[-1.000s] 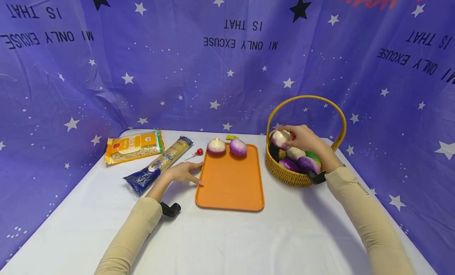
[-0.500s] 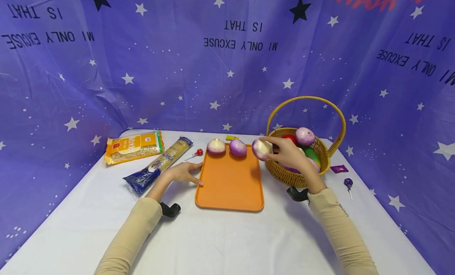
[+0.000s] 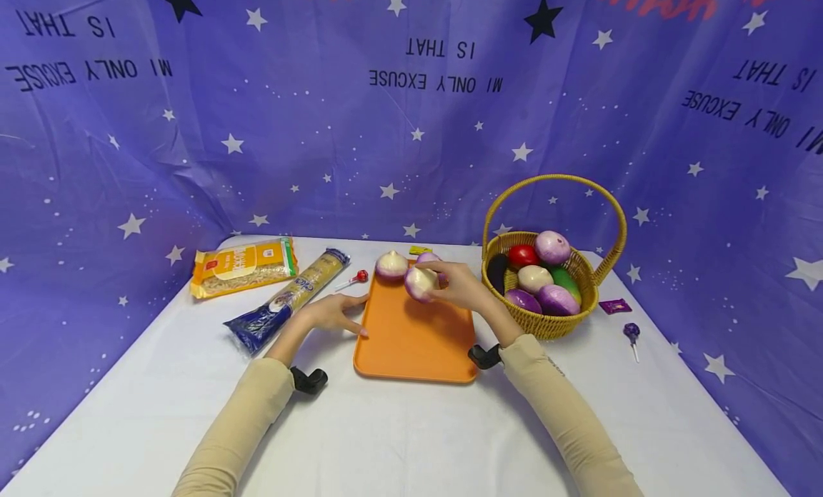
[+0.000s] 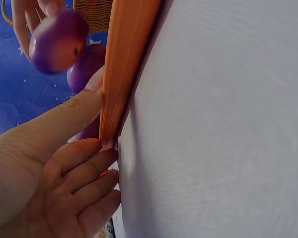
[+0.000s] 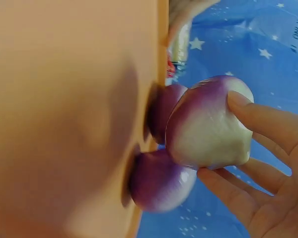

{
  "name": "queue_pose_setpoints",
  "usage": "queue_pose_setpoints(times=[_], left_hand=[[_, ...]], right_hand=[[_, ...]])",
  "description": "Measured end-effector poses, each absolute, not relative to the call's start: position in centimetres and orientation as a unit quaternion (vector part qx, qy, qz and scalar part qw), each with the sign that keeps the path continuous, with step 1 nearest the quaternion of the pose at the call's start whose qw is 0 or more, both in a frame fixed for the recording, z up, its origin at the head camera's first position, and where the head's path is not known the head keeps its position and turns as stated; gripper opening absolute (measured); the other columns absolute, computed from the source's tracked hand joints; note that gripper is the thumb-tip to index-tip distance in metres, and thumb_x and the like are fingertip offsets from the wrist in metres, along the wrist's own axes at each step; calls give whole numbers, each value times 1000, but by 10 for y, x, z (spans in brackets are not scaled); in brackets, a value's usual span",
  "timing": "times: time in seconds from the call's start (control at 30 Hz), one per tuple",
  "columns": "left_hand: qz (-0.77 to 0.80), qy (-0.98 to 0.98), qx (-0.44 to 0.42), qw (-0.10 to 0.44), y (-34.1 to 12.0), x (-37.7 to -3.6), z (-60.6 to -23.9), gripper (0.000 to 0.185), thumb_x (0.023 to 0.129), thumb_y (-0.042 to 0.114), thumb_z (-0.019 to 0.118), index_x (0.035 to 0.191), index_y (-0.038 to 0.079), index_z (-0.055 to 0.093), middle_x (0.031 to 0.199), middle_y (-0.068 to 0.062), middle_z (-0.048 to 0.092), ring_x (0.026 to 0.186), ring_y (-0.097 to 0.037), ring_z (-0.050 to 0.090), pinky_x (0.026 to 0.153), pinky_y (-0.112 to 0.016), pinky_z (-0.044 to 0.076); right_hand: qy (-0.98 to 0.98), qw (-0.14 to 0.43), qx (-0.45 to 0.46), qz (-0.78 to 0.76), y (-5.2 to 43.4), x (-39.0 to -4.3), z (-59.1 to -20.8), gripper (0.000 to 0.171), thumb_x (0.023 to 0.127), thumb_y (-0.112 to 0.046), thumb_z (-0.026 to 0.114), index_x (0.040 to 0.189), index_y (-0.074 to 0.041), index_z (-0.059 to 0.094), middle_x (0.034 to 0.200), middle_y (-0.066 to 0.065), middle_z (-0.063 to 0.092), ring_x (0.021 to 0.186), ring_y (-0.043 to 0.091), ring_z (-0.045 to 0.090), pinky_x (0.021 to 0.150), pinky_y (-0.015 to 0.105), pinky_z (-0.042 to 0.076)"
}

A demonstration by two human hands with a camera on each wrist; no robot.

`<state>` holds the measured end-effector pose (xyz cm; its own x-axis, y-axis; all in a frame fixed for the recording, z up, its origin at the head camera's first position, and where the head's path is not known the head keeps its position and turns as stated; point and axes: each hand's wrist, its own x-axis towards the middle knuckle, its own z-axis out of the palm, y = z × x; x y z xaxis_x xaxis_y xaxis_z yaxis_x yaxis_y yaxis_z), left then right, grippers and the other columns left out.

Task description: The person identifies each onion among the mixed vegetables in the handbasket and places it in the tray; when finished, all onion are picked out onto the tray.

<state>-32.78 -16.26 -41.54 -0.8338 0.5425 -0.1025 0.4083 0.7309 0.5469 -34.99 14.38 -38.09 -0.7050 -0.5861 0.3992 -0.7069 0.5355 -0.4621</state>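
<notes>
White cloth covers the table (image 3: 398, 440), and a purple, star-printed backdrop (image 3: 321, 126) hangs behind it. The right hand (image 3: 458, 285) pinches an onion (image 3: 421, 283) between thumb and curled fingers, holding it over the far part of the orange tray (image 3: 414, 340). From the right wrist view the onion (image 5: 208, 124) is cream-white on its body with a purple flush toward one end, smooth and glossy; whether it touches the tray cannot be told.

Two more onions lie at the tray's far edge: a pale one (image 3: 391, 264) toward the far-left corner, and a purple one (image 3: 429, 258) just behind the held onion, mostly hidden by it and by the fingers. The held onion sits just beside both.

The left hand (image 3: 334, 313) lies flat on the table, fingers straight, fingertips against the tray's left edge; the left wrist view shows the fingers (image 4: 79, 163) pressed to the rim (image 4: 124, 74).

A wicker basket (image 3: 546, 325) with a tall hoop handle stands just right of the tray, holding several purple, white, red and green vegetables. Toward the table's right edge lie a small purple packet (image 3: 614, 305) and a purple lollipop (image 3: 631, 333). Left of the tray are a red lollipop (image 3: 360, 275), a long blue noodle pack (image 3: 289, 297) and, near the far-left corner, an orange pack (image 3: 243, 265).
</notes>
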Motion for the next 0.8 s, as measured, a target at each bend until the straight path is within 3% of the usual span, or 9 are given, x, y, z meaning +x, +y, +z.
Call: queue_pose_setpoints(times=[0.13,0.27,0.43,0.6,0.8], left_hand=[[261,922,255,132,-162,-327,-415,86,81,38,78,147,2,37,146,-19,43,136,-39,34,113,-52,25],[261,921,258,129,-161,-327,-415,86,80,38,78,147,2,38,146,-19,43,136,-39,34,112,-51,26],[266,919,262,126,-161,-326,-414,86,80,37,79,146,1,38,145,-19,43,136,-39,34,113,-50,26],[263,919,265,123,-161,-327,-414,86,80,36,79,146,0,38,145,-20,43,135,-39,35,112,-50,26],[262,920,262,126,-162,-326,-413,86,80,36,79,146,0,38,145,-19,43,136,-39,34,112,-51,26]], right_hand=[[-875,86,368,303,131,-358,-387,51,77,-10,81,126,-7,65,123,11,64,104,25,58,90,38,47],[-891,67,361,268,120,-364,-390,51,78,-12,80,127,-9,64,112,9,65,89,24,52,80,34,43],[-901,56,356,241,110,-369,-390,51,78,-12,80,126,-9,64,101,5,66,81,19,48,78,31,40],[-901,52,363,231,105,-370,-390,55,79,-11,80,129,-5,61,89,9,63,75,18,47,74,30,41],[-906,63,364,208,106,-371,-394,50,80,-15,80,127,-7,63,106,10,68,91,23,54,97,44,39]])
